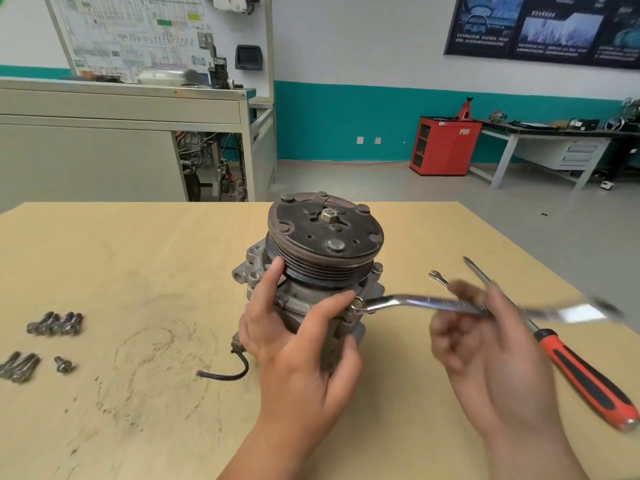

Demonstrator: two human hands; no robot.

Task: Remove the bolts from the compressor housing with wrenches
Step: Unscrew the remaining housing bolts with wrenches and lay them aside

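The grey compressor (311,271) stands upright on the wooden table (138,254), its dark pulley on top. My left hand (294,334) wraps around the housing's front, thumb by a bolt (358,301) on its right side. A silver ring wrench (415,303) sits with its ring end on that bolt and juts out to the right. My right hand (485,334), blurred by motion, has its fingers around the wrench's shaft. Several removed bolts (55,323) lie at the table's left, with more bolts (19,367) and a short screw (63,364) nearer me.
A second small wrench (438,278) lies behind my right hand. A long screwdriver with a red and black handle (585,375) lies at the right. A loose black wire (228,374) trails from the compressor's base. The table's right edge slants close to the screwdriver.
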